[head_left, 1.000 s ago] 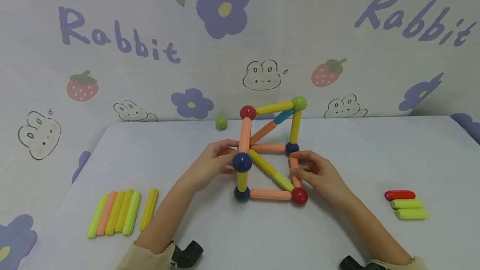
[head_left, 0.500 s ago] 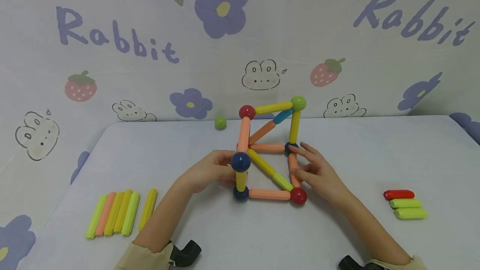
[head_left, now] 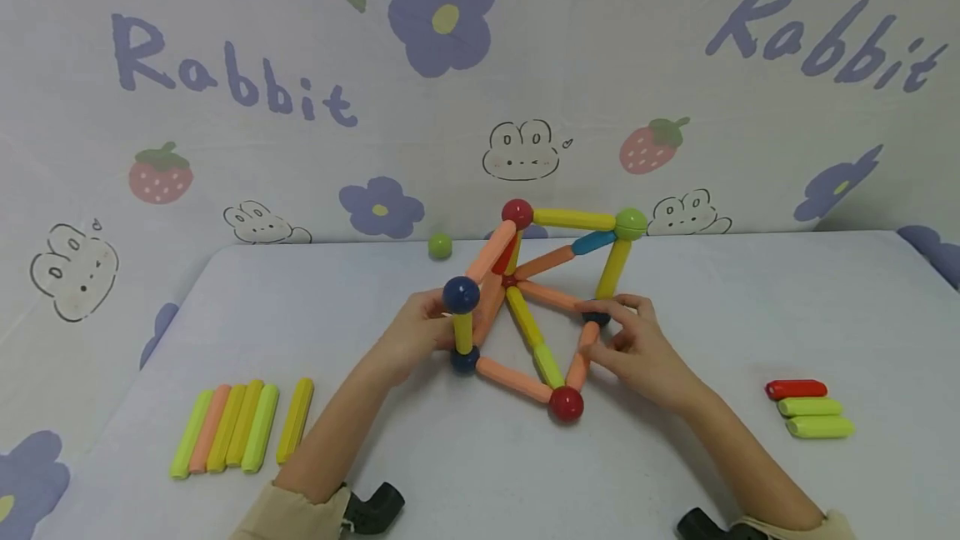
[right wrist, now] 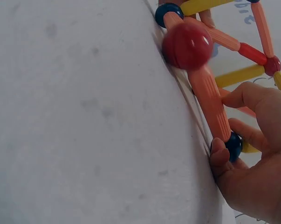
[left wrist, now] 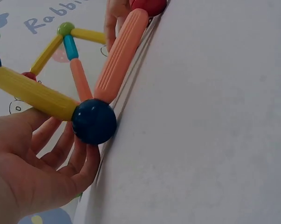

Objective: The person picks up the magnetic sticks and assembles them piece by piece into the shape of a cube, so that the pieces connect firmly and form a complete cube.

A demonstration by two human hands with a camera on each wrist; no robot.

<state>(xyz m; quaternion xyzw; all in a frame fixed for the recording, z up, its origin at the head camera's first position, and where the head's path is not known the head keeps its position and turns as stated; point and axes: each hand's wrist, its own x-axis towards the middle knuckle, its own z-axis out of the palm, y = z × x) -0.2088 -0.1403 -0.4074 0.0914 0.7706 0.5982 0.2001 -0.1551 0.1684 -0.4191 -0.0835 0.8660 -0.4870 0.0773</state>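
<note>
A toy frame of sticks and balls (head_left: 528, 327) stands mid-table in the head view. My left hand (head_left: 411, 336) holds its left side, by the yellow upright (left wrist: 35, 93) and the lower blue ball (left wrist: 94, 122); the left wrist view shows the fingers curled behind them. On the right side, my right hand (head_left: 645, 348) grips the frame around another blue ball (right wrist: 233, 147) and an orange stick (right wrist: 210, 102). A red ball (head_left: 566, 404) forms the front corner, and a green ball (head_left: 631, 223) the top right one. Fingertips of the left hand are partly hidden.
Several yellow, lime and orange sticks (head_left: 222, 427) lie side by side at the left, with one yellow stick (head_left: 296, 421) apart. One red and two lime shorter sticks (head_left: 810, 408) lie at the right. A loose green ball (head_left: 440, 246) sits by the back edge.
The frame has turned clockwise as seen from above: its front red ball has swung left, its top balls right. My right fingers have shifted onto the blue corner ball.
</note>
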